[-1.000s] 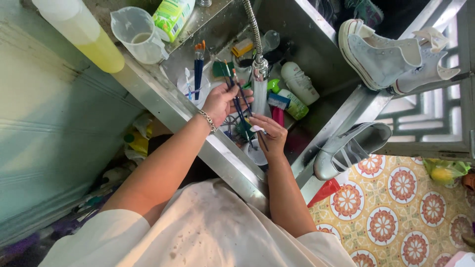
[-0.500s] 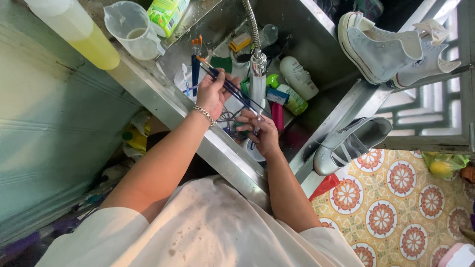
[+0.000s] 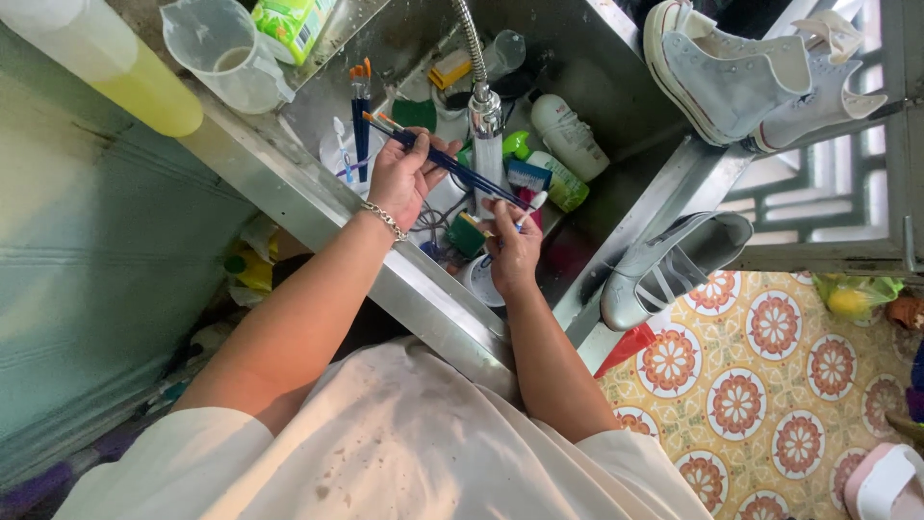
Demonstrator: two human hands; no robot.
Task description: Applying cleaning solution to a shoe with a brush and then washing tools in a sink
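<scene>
My left hand (image 3: pixel 402 181) grips a small bundle of blue-handled paintbrushes (image 3: pixel 452 164) with orange tips, held slanted over a steel sink (image 3: pixel 616 58). The tips point up-left, and the handles run down-right past the faucet head (image 3: pixel 486 114). A chain bracelet sits on that wrist. My right hand (image 3: pixel 515 252) is just below, fingers pinched on a thin brush with a pale end near the bundle's lower ends. Two more blue brushes (image 3: pixel 361 111) stand upright at the sink's left wall.
The sink holds a white bottle (image 3: pixel 568 135), a green bottle and sponges. On its rim stand a clear measuring jug (image 3: pixel 226 53), a yellow-liquid bottle (image 3: pixel 115 58) and a green carton (image 3: pixel 289 19). White high-top sneakers (image 3: pixel 731 67) and a grey shoe (image 3: pixel 674 265) lie right, above patterned floor tiles (image 3: pixel 770 385).
My left hand moved left and tipped the brushes from near upright to a slant across the faucet. My right hand stayed just below them.
</scene>
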